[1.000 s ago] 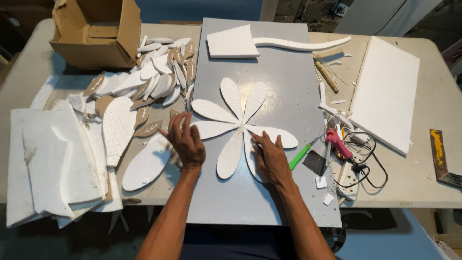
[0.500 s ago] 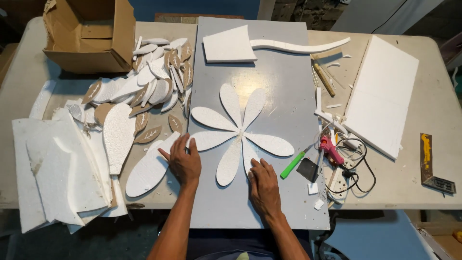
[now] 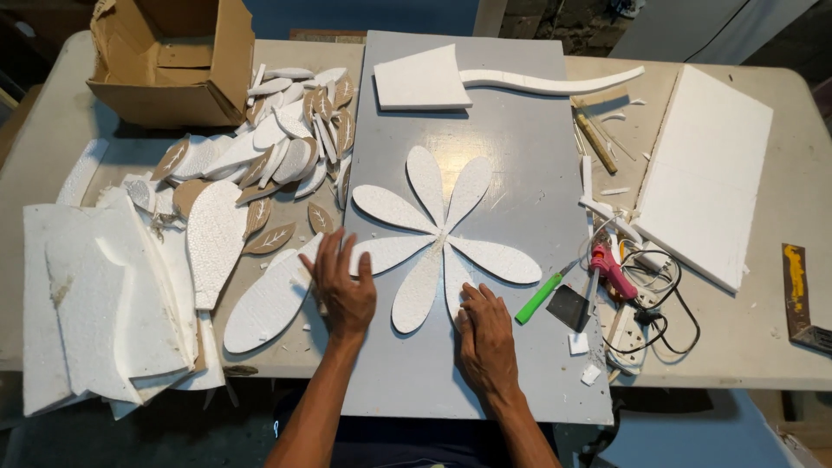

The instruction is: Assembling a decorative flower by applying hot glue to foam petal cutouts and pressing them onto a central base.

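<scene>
1. 7 white foam petals (image 3: 438,243) are seen fanned into 1 flower on 1 grey board (image 3: 520,139).
2. 2 hands are counted: left hand (image 3: 345,290), right hand (image 3: 485,334), both flat on the board.
3. 1 cardboard box (image 3: 173,61) is seen.
4. 1 pink glue gun (image 3: 611,270), 1 green-handled scraper (image 3: 546,299) are noted.
5. 1 lrg foam slab (image 3: 706,173), 1 sm. foam square (image 3: 420,78), 1 wavy foam strip (image 3: 555,84) are counted.
6. Leaf cutouts (image 3: 277,147): too many, overlapped; no exact count.

- The foam flower (image 3: 442,238) lies at frame centre on the board (image 3: 520,130).
- The left hand (image 3: 345,290) rests on its lower-left petal, the right hand (image 3: 485,334) on its bottom petal.
- The cardboard box (image 3: 173,61) sits upper left, with the leaf cutouts (image 3: 286,139) just right of it.
- The glue gun (image 3: 611,270) lies right of the flower.
</scene>
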